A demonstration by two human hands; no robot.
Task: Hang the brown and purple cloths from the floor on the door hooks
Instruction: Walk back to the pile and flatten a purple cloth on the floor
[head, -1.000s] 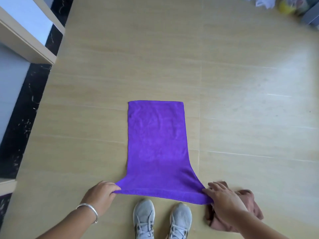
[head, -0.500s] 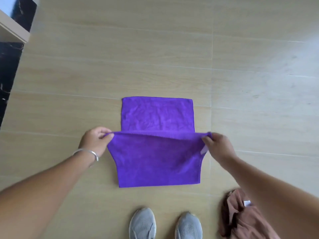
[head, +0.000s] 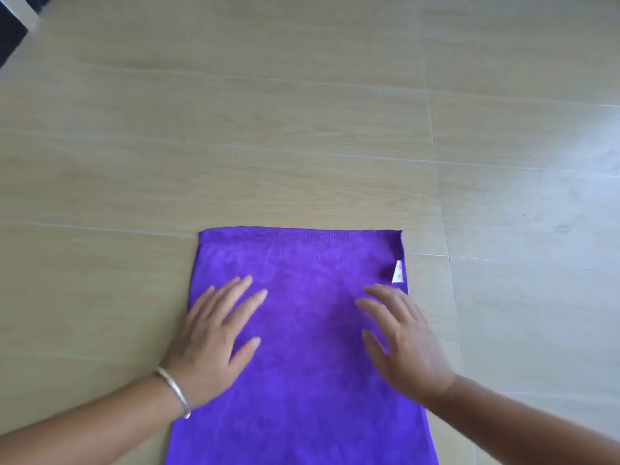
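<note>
The purple cloth [head: 302, 330] lies folded in half on the pale wooden floor, its doubled hemmed edges at the far side and a small white label near its right edge. My left hand [head: 214, 337] rests flat on the cloth's left part, fingers spread, a silver bangle on the wrist. My right hand [head: 402, 340] lies flat over the right part, fingers apart and slightly blurred. Neither hand grips anything. The brown cloth and the door hooks are out of view.
Light wood-look floor tiles [head: 302, 112] stretch on all sides of the cloth. A dark strip with a pale frame edge [head: 16, 25] shows at the top left corner.
Both hands carried the near edge of the purple cloth forward onto its far edge, let go, and now lie flat on the folded cloth. The view moved closer; shoes and brown cloth dropped out.
</note>
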